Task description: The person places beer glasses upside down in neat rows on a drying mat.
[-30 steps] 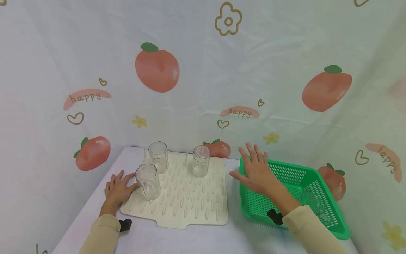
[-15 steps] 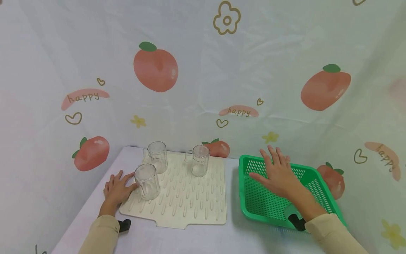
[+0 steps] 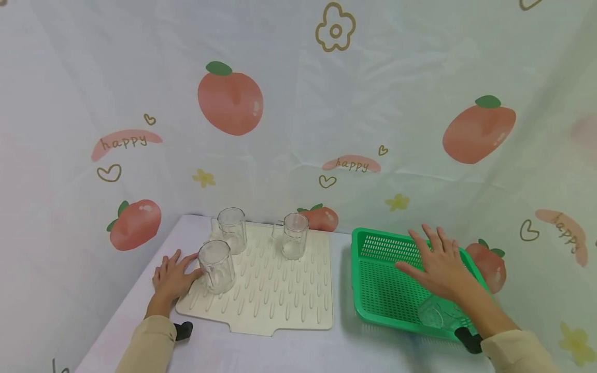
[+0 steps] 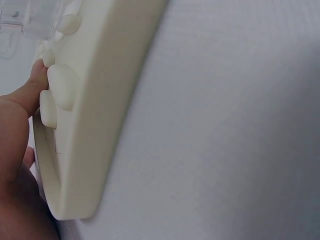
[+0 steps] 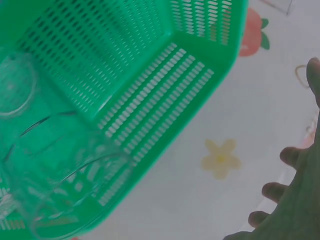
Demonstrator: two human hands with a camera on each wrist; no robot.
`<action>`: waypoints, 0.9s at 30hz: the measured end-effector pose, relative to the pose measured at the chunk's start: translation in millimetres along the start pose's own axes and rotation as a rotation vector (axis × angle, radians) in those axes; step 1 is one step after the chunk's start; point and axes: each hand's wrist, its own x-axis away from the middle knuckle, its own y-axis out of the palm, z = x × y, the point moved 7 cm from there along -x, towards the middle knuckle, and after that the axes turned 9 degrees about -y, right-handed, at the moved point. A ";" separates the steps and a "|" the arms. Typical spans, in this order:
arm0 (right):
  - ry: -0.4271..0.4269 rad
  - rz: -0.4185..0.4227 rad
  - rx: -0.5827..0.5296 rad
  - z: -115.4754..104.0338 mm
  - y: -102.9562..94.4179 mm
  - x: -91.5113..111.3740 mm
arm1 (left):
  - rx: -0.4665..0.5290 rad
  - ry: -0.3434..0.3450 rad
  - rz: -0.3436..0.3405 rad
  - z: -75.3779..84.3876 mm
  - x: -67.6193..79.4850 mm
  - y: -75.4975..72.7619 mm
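My left hand rests at the left edge of a cream drying mat, fingers spread and thumb close to a clear glass mug. In the left wrist view the thumb lies against the mat's ridges. Two more glass mugs stand on the mat, one at the back left and one at the back middle. My right hand hovers over a green basket with fingers spread, holding nothing. Glass mugs lie in the basket, partly hidden by my right wrist in the head view.
Mat and basket sit side by side on a white-covered table. Behind them hangs a white curtain printed with peaches, hearts and flowers. The basket's raised perforated walls surround the mugs inside.
My right hand has moved right and slightly down across the basket, from its left side towards the glass mugs at its right. My left hand and the mugs on the mat stay put.
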 end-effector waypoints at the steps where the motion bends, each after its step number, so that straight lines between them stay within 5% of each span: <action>1: -0.001 0.005 0.006 2.8 0.2 2.5 | -0.004 0.001 0.001 0.2 -0.1 -0.1; 21: 0.041 -0.079 -0.011 52.8 21.7 47.2 | -0.019 -0.004 -0.004 -5.9 -6.7 5.1; 27: 0.008 -0.085 -0.090 68.0 31.8 61.4 | -0.025 -0.006 -0.016 -0.6 -3.4 2.0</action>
